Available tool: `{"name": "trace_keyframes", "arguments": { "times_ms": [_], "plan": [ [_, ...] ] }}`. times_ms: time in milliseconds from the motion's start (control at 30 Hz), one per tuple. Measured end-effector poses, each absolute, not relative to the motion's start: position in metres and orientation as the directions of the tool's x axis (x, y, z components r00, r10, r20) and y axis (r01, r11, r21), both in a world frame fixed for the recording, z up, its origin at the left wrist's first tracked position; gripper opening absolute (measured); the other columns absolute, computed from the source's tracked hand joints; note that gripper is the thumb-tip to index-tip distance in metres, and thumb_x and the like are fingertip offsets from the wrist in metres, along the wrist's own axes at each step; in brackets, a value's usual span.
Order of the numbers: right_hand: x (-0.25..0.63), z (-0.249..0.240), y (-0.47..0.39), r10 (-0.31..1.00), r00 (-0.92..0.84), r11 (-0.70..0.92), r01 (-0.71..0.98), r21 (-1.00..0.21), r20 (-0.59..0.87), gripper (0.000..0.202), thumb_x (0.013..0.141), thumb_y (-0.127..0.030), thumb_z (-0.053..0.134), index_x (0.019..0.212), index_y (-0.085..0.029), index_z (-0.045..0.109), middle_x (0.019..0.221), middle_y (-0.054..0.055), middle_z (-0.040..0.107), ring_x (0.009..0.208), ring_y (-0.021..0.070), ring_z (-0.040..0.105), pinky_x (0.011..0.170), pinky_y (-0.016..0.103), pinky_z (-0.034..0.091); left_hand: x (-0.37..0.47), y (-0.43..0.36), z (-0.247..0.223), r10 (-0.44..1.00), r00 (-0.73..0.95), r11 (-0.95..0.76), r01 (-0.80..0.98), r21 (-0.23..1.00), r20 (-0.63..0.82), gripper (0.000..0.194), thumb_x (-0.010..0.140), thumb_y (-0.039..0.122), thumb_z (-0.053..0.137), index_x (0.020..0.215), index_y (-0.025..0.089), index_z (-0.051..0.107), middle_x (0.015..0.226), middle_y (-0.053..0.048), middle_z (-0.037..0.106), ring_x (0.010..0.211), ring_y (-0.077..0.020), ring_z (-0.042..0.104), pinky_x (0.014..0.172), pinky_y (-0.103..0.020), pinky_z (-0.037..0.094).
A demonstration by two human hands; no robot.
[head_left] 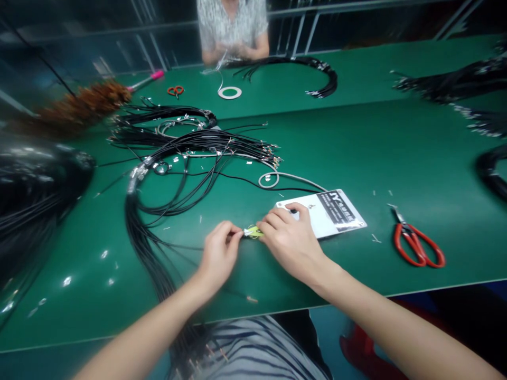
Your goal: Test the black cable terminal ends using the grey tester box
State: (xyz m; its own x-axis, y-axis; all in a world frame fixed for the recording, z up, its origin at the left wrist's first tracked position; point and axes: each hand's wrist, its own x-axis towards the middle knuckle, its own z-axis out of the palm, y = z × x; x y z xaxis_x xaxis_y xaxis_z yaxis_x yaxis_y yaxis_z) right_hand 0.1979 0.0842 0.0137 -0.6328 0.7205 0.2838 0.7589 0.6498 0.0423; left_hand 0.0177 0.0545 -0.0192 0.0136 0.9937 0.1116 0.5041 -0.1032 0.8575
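My left hand (pixel 220 252) pinches the end of a thin black cable (pixel 186 246) between thumb and fingertips. My right hand (pixel 291 235) is closed on a small yellow-green tool (pixel 255 231), which meets the cable end just beyond my left fingertips. Its exact kind is hidden by my fingers. Under and behind my right hand lies a flat white box (pixel 322 208) with a dark printed label and a grey cord (pixel 295 174) running off to the left. The held cable comes from a thick black cable bundle (pixel 137 232) that curves down over the table's near edge.
Red-handled scissors (pixel 418 245) lie at the right. More black cables (pixel 206 140) spread across the green table (pixel 356 142). A white tape roll (pixel 229 93), red-handled snips (pixel 175 91) and a brown duster (pixel 87 105) lie farther back. Across the table sits another person (pixel 233 31).
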Motion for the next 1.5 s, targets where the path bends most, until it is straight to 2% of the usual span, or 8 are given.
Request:
{"name": "trace_keyframes", "arguments": {
  "times_ms": [200,400,733,967,1133,1200,1267,1500],
  "plan": [
    [0.220,0.028,0.070,0.755,-0.527,0.614,0.777,-0.138,0.391,0.021,0.092,-0.025,0.062,0.112,-0.019,0.063,0.113,0.007,0.073,0.110,0.0251,0.061,0.101,0.048,0.027,0.016,0.054,-0.021,0.996,0.010,-0.082,0.477,0.875,0.087,0.014,0.092,0.019,0.055,0.079,0.017,0.062,0.078,-0.002,0.063,0.073,-0.0155,0.061,0.068,-0.025,0.045],
    [0.264,0.018,0.032,0.785,-0.232,0.467,0.831,-0.302,0.575,0.027,0.091,-0.012,0.058,0.117,-0.022,0.059,0.122,0.008,0.069,0.117,0.0256,0.060,0.098,0.045,0.038,0.015,0.054,-0.023,0.997,0.017,-0.070,0.453,0.889,0.070,0.014,0.091,0.021,0.055,0.081,0.018,0.063,0.079,-0.002,0.065,0.074,-0.0167,0.061,0.068,-0.026,0.045],
    [0.269,-0.011,0.025,0.746,-0.237,0.420,0.893,-0.163,0.622,0.039,0.086,-0.011,0.066,0.121,-0.025,0.057,0.113,0.002,0.074,0.111,0.0254,0.065,0.105,0.047,0.036,0.006,0.050,-0.022,0.995,0.022,-0.095,0.491,0.866,0.096,0.014,0.090,0.020,0.055,0.078,0.018,0.063,0.078,-0.002,0.065,0.073,-0.0171,0.059,0.067,-0.027,0.043],
    [0.248,-0.006,0.004,0.745,-0.186,0.479,0.818,-0.319,0.641,0.037,0.086,-0.014,0.065,0.121,-0.024,0.058,0.121,0.010,0.066,0.123,0.0312,0.054,0.103,0.051,0.038,-0.004,0.048,-0.018,0.997,0.001,-0.070,0.416,0.907,0.077,0.009,0.090,0.025,0.054,0.089,0.018,0.060,0.078,-0.002,0.063,0.071,-0.0148,0.060,0.065,-0.024,0.046],
    [0.191,-0.011,-0.035,0.802,-0.463,0.597,0.593,-0.541,0.378,0.030,0.081,-0.032,0.068,0.108,-0.020,0.061,0.102,0.009,0.064,0.094,0.0261,0.059,0.081,0.039,0.047,-0.003,0.071,-0.018,0.992,-0.018,-0.116,0.288,0.951,0.127,0.025,0.081,0.017,0.056,0.106,0.017,0.051,0.079,0.001,0.058,0.061,-0.0100,0.056,0.059,-0.021,0.046],
    [0.173,-0.019,-0.042,0.803,-0.500,0.587,0.563,-0.582,0.326,0.018,0.083,-0.029,0.065,0.099,-0.021,0.062,0.094,0.007,0.064,0.087,0.0238,0.058,0.075,0.037,0.045,-0.007,0.094,-0.016,0.986,-0.040,-0.140,0.313,0.939,0.160,0.026,0.080,0.016,0.056,0.104,0.017,0.050,0.077,0.001,0.058,0.060,-0.0099,0.056,0.059,-0.021,0.046],
    [0.163,-0.026,-0.043,0.786,-0.516,0.607,0.535,-0.587,0.341,0.005,0.084,-0.021,0.059,0.089,-0.021,0.061,0.086,0.005,0.063,0.080,0.0213,0.056,0.069,0.034,0.042,-0.016,0.128,-0.009,0.973,-0.097,-0.164,0.357,0.920,0.211,0.027,0.078,0.014,0.057,0.104,0.018,0.050,0.076,0.001,0.059,0.064,-0.0110,0.057,0.062,-0.021,0.045],
    [0.163,-0.037,-0.033,0.724,-0.476,0.687,0.438,-0.579,0.499,0.016,0.077,-0.005,0.053,0.079,-0.020,0.058,0.071,0.002,0.064,0.066,0.0164,0.057,0.059,0.029,0.043,-0.065,0.254,0.030,0.835,-0.430,-0.057,0.551,0.832,0.342,0.031,0.081,0.007,0.054,0.110,0.017,0.049,0.085,-0.001,0.058,0.084,-0.0159,0.058,0.084,-0.029,0.042]
  ]
}}
